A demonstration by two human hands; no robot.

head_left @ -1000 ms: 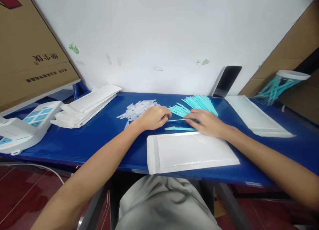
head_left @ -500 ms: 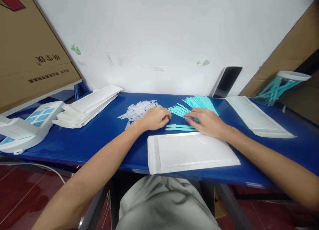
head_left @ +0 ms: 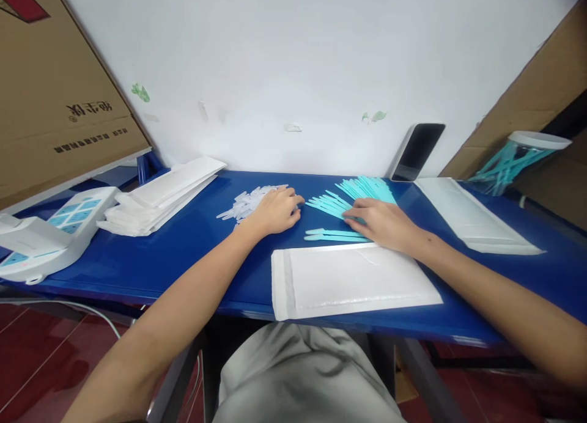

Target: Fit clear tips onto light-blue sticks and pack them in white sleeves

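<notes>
My left hand [head_left: 279,210] rests over the right side of a heap of small translucent white pieces [head_left: 245,204], its fingers apart and bent, with nothing visible held. My right hand [head_left: 380,222] is at the near side of fanned turquoise sticks [head_left: 367,189]. Its thumb and forefinger close in on stick ends; what lies between them is too small to tell. Several more turquoise sticks [head_left: 332,235] lie side by side just left of that hand. Below them is a white padded envelope [head_left: 353,279], flat on the blue table [head_left: 183,261].
A stack of white envelopes [head_left: 165,187] and a white device [head_left: 68,227] are on the left. A phone [head_left: 419,151] leans on the wall. Another envelope [head_left: 477,215] and a jar of turquoise sticks [head_left: 518,157] stand to the right.
My left hand has moved left and slightly away from me onto the white heap, and its fingers have spread. My right hand has shifted slightly right.
</notes>
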